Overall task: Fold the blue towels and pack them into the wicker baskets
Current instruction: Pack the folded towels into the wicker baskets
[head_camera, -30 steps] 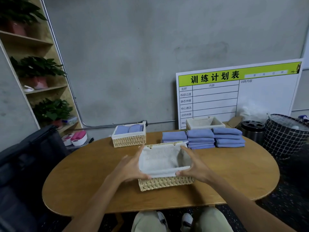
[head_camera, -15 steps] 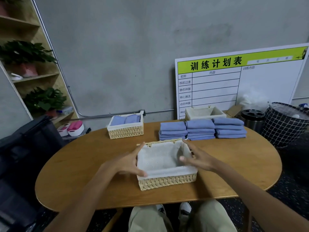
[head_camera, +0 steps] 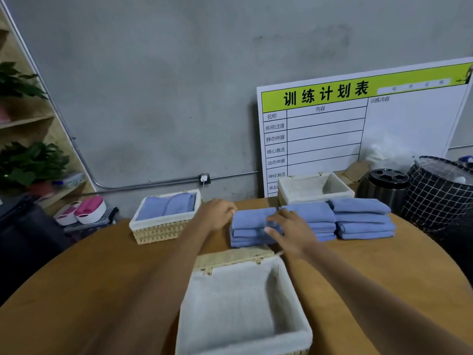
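Note:
An empty wicker basket [head_camera: 230,257] with a white liner stands at the near edge of the wooden table [head_camera: 102,278]. Behind it lie three stacks of folded blue towels: left stack [head_camera: 249,220], middle stack [head_camera: 317,213], right stack [head_camera: 363,219]. My left hand [head_camera: 217,213] curls round the left end of the left stack's top towel. My right hand [head_camera: 289,229] holds that towel's right end, fingers on top and thumb at the front. A second basket [head_camera: 158,231] at the left holds two folded towels [head_camera: 166,207]. A third, empty basket [head_camera: 314,198] stands behind the stacks.
A whiteboard [head_camera: 358,129] leans on the wall behind the table. A metal bin [head_camera: 386,190] and a black grid hamper [head_camera: 440,196] stand at the right. A shelf with plants [head_camera: 30,162] and a dark chair [head_camera: 25,239] are on the left.
Both hands let go of the front basket's rim and reached forward over it to the left towel stack. The view has moved closer to the table.

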`<control>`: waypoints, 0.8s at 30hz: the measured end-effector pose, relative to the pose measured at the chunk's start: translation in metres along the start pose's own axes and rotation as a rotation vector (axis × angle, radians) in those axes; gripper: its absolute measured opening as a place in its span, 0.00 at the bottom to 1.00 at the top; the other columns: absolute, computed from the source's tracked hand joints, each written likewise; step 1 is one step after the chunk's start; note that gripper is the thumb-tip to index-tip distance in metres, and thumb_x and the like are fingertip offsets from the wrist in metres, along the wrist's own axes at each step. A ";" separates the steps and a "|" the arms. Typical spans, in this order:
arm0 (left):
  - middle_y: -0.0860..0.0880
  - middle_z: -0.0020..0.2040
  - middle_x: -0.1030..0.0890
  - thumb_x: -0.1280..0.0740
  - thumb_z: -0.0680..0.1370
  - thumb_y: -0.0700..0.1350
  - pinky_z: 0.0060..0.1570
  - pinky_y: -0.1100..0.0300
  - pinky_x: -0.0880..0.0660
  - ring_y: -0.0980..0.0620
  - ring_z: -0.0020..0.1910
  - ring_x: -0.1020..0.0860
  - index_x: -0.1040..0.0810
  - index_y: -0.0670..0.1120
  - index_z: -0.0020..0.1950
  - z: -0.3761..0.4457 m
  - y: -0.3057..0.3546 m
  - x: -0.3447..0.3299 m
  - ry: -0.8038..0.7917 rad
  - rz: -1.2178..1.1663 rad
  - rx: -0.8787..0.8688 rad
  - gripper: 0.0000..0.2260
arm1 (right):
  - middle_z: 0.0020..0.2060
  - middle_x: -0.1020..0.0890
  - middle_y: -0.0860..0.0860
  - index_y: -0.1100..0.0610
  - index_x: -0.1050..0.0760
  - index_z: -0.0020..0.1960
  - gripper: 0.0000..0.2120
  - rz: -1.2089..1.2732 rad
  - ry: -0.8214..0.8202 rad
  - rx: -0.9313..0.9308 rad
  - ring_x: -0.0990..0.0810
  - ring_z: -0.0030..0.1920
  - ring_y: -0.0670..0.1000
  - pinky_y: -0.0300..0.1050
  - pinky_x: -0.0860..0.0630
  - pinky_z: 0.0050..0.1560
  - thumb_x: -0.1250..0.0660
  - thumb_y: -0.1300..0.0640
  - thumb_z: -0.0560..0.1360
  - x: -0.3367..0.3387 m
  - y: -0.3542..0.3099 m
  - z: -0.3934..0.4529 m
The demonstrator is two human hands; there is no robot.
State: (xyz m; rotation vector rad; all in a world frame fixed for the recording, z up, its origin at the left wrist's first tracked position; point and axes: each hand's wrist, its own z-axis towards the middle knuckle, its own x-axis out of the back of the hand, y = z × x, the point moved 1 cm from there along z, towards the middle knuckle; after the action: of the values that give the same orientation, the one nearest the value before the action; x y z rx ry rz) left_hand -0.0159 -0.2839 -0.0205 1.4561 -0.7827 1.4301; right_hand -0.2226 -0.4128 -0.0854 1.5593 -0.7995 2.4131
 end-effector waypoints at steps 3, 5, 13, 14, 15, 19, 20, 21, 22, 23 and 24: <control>0.47 0.69 0.22 0.39 0.83 0.48 0.64 0.50 0.26 0.44 0.65 0.24 0.24 0.52 0.70 0.057 0.006 -0.028 -0.073 0.038 -0.020 0.16 | 0.55 0.21 0.51 0.50 0.20 0.58 0.25 -0.071 0.072 0.090 0.25 0.55 0.59 0.54 0.27 0.53 0.50 0.38 0.78 -0.017 0.015 0.027; 0.46 0.74 0.27 0.37 0.83 0.50 0.67 0.49 0.28 0.44 0.69 0.27 0.31 0.50 0.76 0.083 0.010 -0.045 -0.198 0.063 -0.047 0.21 | 0.52 0.19 0.50 0.50 0.20 0.55 0.27 -0.139 0.057 0.119 0.26 0.53 0.58 0.53 0.28 0.50 0.53 0.38 0.77 -0.027 0.023 0.040; 0.45 0.54 0.18 0.27 0.76 0.51 0.44 0.56 0.29 0.48 0.48 0.22 0.20 0.44 0.62 0.109 0.015 -0.048 -0.385 -0.005 -0.111 0.18 | 0.50 0.19 0.48 0.49 0.18 0.50 0.27 -0.146 0.028 0.111 0.28 0.53 0.55 0.47 0.39 0.47 0.53 0.39 0.78 -0.038 0.031 0.051; 0.46 0.50 0.19 0.27 0.75 0.51 0.41 0.57 0.31 0.50 0.44 0.25 0.20 0.44 0.58 0.105 0.017 -0.044 -0.377 -0.027 -0.110 0.16 | 0.50 0.19 0.48 0.49 0.18 0.50 0.24 -0.136 0.016 0.095 0.28 0.53 0.55 0.47 0.39 0.47 0.50 0.40 0.79 -0.035 0.029 0.052; 0.46 0.50 0.20 0.27 0.75 0.50 0.40 0.56 0.32 0.50 0.43 0.26 0.21 0.44 0.57 0.101 0.017 -0.041 -0.365 -0.063 -0.102 0.15 | 0.49 0.19 0.48 0.49 0.18 0.49 0.20 -0.107 0.017 0.074 0.28 0.54 0.54 0.47 0.38 0.47 0.46 0.41 0.80 -0.031 0.027 0.052; 0.49 0.48 0.24 0.29 0.77 0.49 0.41 0.55 0.34 0.51 0.44 0.28 0.28 0.49 0.55 0.072 0.010 -0.017 -0.214 -0.213 -0.089 0.12 | 0.46 0.21 0.48 0.49 0.20 0.51 0.17 0.170 0.229 -0.002 0.26 0.50 0.54 0.50 0.29 0.47 0.41 0.39 0.77 -0.006 0.014 0.042; 0.50 0.46 0.25 0.29 0.77 0.49 0.41 0.55 0.34 0.51 0.43 0.29 0.29 0.50 0.53 0.062 0.007 -0.008 -0.161 -0.267 -0.083 0.11 | 0.48 0.22 0.48 0.49 0.22 0.57 0.16 0.239 0.270 -0.032 0.27 0.50 0.54 0.50 0.28 0.48 0.38 0.40 0.77 0.000 0.010 0.040; 0.50 0.44 0.26 0.29 0.77 0.50 0.40 0.54 0.35 0.51 0.41 0.29 0.30 0.50 0.51 0.051 0.005 0.002 -0.105 -0.330 -0.064 0.11 | 0.50 0.24 0.49 0.49 0.26 0.62 0.19 0.312 0.284 -0.069 0.27 0.51 0.53 0.49 0.28 0.50 0.35 0.41 0.77 0.005 0.006 0.038; 0.51 0.42 0.26 0.29 0.77 0.50 0.40 0.54 0.36 0.52 0.39 0.30 0.30 0.50 0.51 0.039 0.004 0.011 -0.048 -0.390 -0.048 0.11 | 0.52 0.26 0.49 0.49 0.30 0.68 0.25 0.398 0.275 -0.113 0.27 0.52 0.52 0.49 0.27 0.52 0.33 0.39 0.75 0.011 -0.002 0.036; 0.51 0.42 0.26 0.29 0.77 0.52 0.40 0.54 0.35 0.52 0.39 0.29 0.30 0.49 0.52 0.027 0.004 0.020 -0.004 -0.442 -0.018 0.12 | 0.54 0.26 0.50 0.50 0.35 0.72 0.35 0.517 0.252 -0.157 0.26 0.54 0.52 0.49 0.27 0.54 0.32 0.34 0.73 0.015 -0.010 0.034; 0.49 0.44 0.24 0.29 0.77 0.54 0.40 0.54 0.34 0.51 0.40 0.27 0.30 0.48 0.53 0.014 0.004 0.028 0.024 -0.492 0.011 0.15 | 0.55 0.26 0.50 0.50 0.41 0.75 0.43 0.653 0.215 -0.199 0.26 0.55 0.51 0.48 0.27 0.57 0.33 0.29 0.69 0.019 -0.020 0.031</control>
State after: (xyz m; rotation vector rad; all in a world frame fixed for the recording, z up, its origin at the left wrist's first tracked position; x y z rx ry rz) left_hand -0.0101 -0.2939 0.0086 1.5069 -0.3626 1.0715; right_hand -0.1977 -0.4146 -0.0517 1.0447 -1.6410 2.7286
